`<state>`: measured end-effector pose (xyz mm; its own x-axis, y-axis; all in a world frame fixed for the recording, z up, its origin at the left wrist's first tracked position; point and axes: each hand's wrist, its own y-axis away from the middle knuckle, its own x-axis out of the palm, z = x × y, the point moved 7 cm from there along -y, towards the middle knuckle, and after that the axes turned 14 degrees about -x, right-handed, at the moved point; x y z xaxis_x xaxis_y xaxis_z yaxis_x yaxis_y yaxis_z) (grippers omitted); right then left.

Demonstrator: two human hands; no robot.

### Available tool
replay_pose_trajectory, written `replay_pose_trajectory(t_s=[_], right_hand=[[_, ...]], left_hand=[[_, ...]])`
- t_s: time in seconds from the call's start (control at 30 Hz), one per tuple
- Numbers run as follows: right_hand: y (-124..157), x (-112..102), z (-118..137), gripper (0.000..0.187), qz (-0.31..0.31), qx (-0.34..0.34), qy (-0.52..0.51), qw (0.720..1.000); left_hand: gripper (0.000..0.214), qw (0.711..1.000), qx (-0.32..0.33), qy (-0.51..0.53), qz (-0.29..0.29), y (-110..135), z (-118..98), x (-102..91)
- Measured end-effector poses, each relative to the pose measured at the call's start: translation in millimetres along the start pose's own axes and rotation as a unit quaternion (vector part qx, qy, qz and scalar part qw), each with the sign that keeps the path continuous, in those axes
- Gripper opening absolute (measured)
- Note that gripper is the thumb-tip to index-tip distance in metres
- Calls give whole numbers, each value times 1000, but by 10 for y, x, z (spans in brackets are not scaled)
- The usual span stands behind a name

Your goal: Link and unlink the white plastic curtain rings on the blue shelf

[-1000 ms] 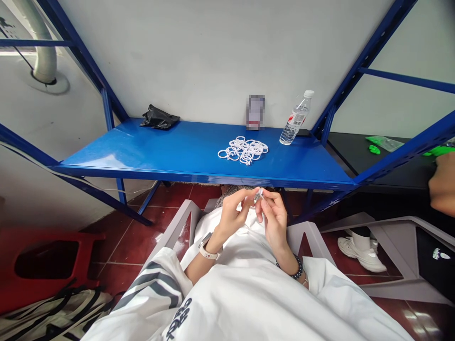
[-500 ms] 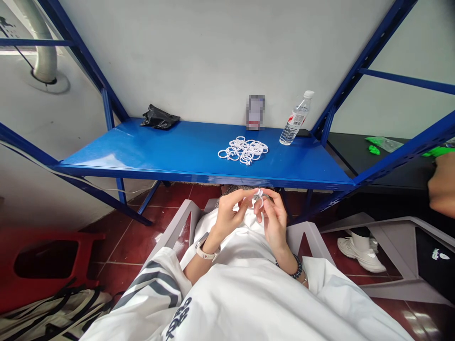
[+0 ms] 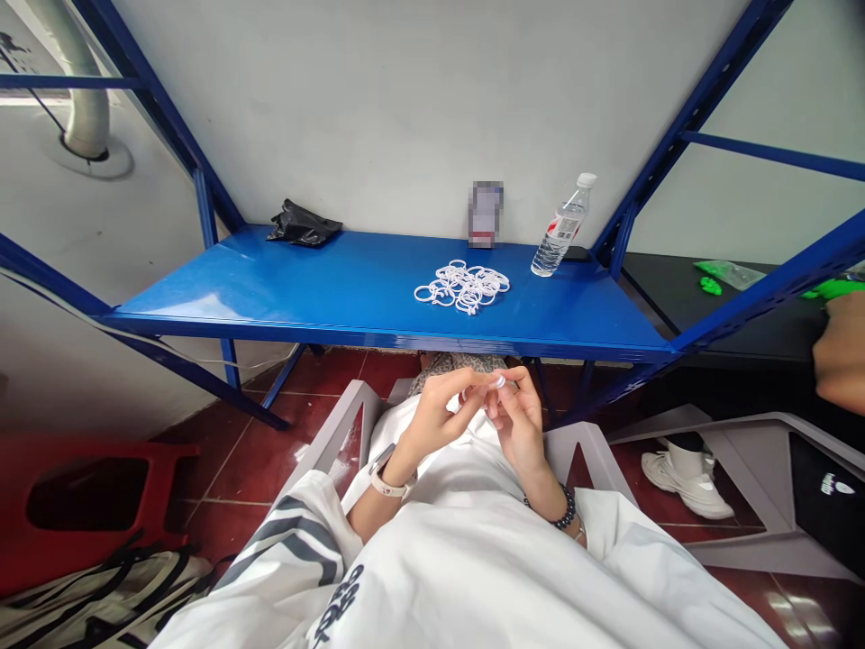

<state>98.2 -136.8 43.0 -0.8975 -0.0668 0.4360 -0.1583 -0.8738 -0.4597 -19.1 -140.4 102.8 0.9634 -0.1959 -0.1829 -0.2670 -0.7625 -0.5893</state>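
Above my lap, just in front of the table edge, my left hand (image 3: 446,404) and my right hand (image 3: 522,410) meet at their fingertips. Between them is a small white ring (image 3: 500,382), pinched by the thumbs and fingers of both hands and mostly covered by them. Beyond the hands, a loose pile of white rings (image 3: 466,286) lies on the blue table (image 3: 338,287). Several of those show little knobs or knots on their loops; their exact kind is too small to tell.
At the table's back are a crumpled black plastic bag (image 3: 305,223), a blurred-out upright phone-like item (image 3: 485,214) and a water bottle (image 3: 562,230). Blue posts frame both sides. On the right, another person's arm (image 3: 842,347) is beside green pieces (image 3: 711,285). A red stool (image 3: 162,491) stands left.
Both hands have closed in around the white ring, their fingertips nearer together and slightly lower. Less of the ring shows now. The pile on the table is unchanged.
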Motion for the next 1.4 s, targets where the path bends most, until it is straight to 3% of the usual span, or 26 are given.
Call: replay_pose_trajectory(t_s=[0.2, 0.53, 0.8, 1.1, 1.4], right_hand=[[8, -10, -10, 28, -16, 6, -7, 1000], [-25, -102, -9, 28, -81, -9, 20, 996], [-41, -131, -31, 37, -107, -7, 55, 993], [-17, -86, -35, 33, -71, -10, 47, 996], [-5, -76, -39, 28, -52, -4, 34, 998]], left_hand=[[23, 1000, -15, 16, 15, 29, 30, 49], [23, 996, -41, -75, -4, 14, 141, 113], [26, 996, -72, -52, -18, 36, 241, 103], [18, 996, -66, -19, -59, 28, 215, 51], [12, 995, -79, 6, -63, 27, 260, 64]])
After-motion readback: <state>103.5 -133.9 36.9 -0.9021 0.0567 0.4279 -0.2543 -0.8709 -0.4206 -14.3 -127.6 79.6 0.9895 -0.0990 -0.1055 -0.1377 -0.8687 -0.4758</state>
